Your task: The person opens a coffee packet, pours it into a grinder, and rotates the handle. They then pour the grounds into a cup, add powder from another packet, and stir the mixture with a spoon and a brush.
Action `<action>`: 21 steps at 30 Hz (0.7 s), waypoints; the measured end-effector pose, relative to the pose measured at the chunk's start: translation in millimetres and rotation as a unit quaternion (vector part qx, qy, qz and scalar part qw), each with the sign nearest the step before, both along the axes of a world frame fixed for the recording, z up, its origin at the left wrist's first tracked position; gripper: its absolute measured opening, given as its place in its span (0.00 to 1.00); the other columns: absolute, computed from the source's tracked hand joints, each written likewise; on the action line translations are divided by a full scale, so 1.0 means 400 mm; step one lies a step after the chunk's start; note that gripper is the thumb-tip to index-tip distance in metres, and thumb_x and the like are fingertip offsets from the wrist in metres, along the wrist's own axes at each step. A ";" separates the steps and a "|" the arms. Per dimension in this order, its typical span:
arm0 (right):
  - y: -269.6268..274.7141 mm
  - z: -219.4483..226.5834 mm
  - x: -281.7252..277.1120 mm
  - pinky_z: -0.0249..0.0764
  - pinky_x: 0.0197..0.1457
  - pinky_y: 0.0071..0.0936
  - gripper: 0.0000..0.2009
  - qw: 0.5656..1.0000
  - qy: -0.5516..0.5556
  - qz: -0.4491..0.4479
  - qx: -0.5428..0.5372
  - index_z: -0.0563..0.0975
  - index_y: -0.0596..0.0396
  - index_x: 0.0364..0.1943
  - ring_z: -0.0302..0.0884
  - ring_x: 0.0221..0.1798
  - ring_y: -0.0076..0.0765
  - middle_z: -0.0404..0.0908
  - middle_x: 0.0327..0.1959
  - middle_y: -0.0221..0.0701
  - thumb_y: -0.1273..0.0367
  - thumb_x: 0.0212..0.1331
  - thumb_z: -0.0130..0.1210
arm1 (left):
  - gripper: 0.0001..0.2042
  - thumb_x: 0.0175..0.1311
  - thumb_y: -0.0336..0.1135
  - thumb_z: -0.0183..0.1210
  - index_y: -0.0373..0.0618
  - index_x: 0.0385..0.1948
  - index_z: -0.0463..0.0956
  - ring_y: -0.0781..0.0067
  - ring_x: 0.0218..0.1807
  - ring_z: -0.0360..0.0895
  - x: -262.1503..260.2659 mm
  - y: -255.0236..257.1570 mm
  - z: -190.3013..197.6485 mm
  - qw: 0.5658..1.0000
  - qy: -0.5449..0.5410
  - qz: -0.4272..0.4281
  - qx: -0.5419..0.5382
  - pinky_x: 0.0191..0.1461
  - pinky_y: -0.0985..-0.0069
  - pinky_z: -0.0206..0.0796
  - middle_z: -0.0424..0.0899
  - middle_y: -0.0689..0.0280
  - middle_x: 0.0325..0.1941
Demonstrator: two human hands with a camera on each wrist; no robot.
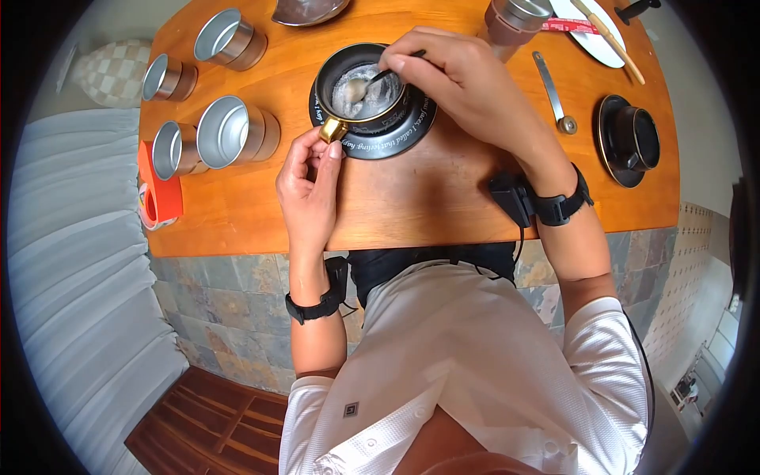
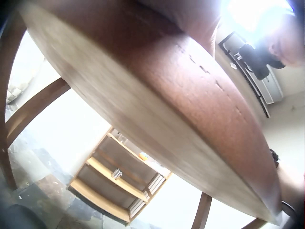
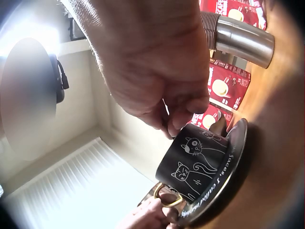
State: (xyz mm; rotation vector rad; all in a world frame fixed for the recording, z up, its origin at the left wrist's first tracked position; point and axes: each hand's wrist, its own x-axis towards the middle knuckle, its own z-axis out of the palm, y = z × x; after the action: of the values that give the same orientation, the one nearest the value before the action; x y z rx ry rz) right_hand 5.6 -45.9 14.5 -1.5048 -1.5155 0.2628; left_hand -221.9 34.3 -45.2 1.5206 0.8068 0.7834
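Observation:
A black cup (image 1: 383, 123) stands upright on a black saucer (image 1: 416, 136) with white lettering. White cat drawings show on the cup's side in the right wrist view. Fingers and thumb of my left hand (image 1: 311, 186) pinch its gold handle (image 1: 332, 129). Above the rim, my right hand (image 1: 451, 71) pinches the dark handle of a spoon (image 1: 383, 76), whose bowl dips into the cup. Pale, frothy-looking contents (image 1: 345, 101) surround the spoon's bowl. The left wrist view shows mostly the table's edge (image 2: 143, 90), and the left hand's grip is hidden there.
Several metal cups (image 1: 229, 131) stand at the left, near a red tape dispenser (image 1: 165, 190). On the right are a long-handled metal scoop (image 1: 548, 83) and another black cup (image 1: 643, 138) on a saucer. A white plate (image 1: 606, 47) lies farther back. Red boxes (image 3: 228, 86) stand beyond the cup.

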 end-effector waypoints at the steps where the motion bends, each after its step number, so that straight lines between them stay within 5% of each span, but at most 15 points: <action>1: -0.008 0.006 0.002 0.74 0.43 0.22 0.11 1.000 0.002 0.000 0.003 0.81 0.65 0.41 0.79 0.38 0.25 0.83 0.35 0.33 0.68 0.70 0.53 | 0.11 0.70 0.28 0.62 0.36 0.51 0.78 0.89 0.35 0.66 0.001 0.000 0.000 1.000 -0.006 0.000 -0.003 0.41 0.89 0.62 0.74 0.77 0.34; 4: -0.018 0.012 -0.003 0.73 0.44 0.23 0.11 0.997 0.066 0.010 -0.032 0.81 0.65 0.42 0.79 0.37 0.28 0.83 0.35 0.34 0.69 0.69 0.54 | 0.11 0.70 0.28 0.62 0.36 0.51 0.78 0.89 0.35 0.67 -0.004 0.002 -0.008 1.000 -0.004 0.000 0.003 0.41 0.89 0.62 0.74 0.77 0.34; 6: -0.008 -0.011 -0.012 0.75 0.39 0.32 0.11 0.993 0.100 0.059 -0.013 0.83 0.61 0.38 0.82 0.34 0.41 0.83 0.33 0.39 0.66 0.65 0.56 | 0.11 0.70 0.28 0.62 0.36 0.51 0.78 0.90 0.35 0.67 -0.005 0.005 -0.008 1.000 0.004 -0.003 0.014 0.41 0.89 0.62 0.74 0.77 0.34; 15: -0.004 -0.012 0.000 0.72 0.43 0.24 0.09 0.999 0.007 -0.029 0.029 0.82 0.64 0.40 0.78 0.37 0.30 0.82 0.34 0.34 0.70 0.67 0.56 | 0.12 0.70 0.29 0.62 0.37 0.52 0.78 0.89 0.37 0.68 0.000 0.001 0.000 1.000 0.001 -0.003 0.014 0.43 0.89 0.63 0.74 0.77 0.35; 21: -0.007 -0.017 -0.010 0.72 0.41 0.24 0.09 0.994 0.092 0.059 -0.017 0.82 0.64 0.40 0.78 0.36 0.31 0.80 0.33 0.33 0.70 0.67 0.56 | 0.12 0.71 0.28 0.62 0.37 0.52 0.77 0.89 0.37 0.68 -0.003 0.001 0.005 1.000 0.001 -0.017 0.017 0.44 0.89 0.63 0.74 0.77 0.35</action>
State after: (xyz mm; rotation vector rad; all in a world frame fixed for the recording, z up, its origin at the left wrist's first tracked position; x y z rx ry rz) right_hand 1.6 -48.8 7.8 -1.3798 -1.4597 0.4846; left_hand -223.2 34.7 -43.2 1.5619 0.7716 0.7743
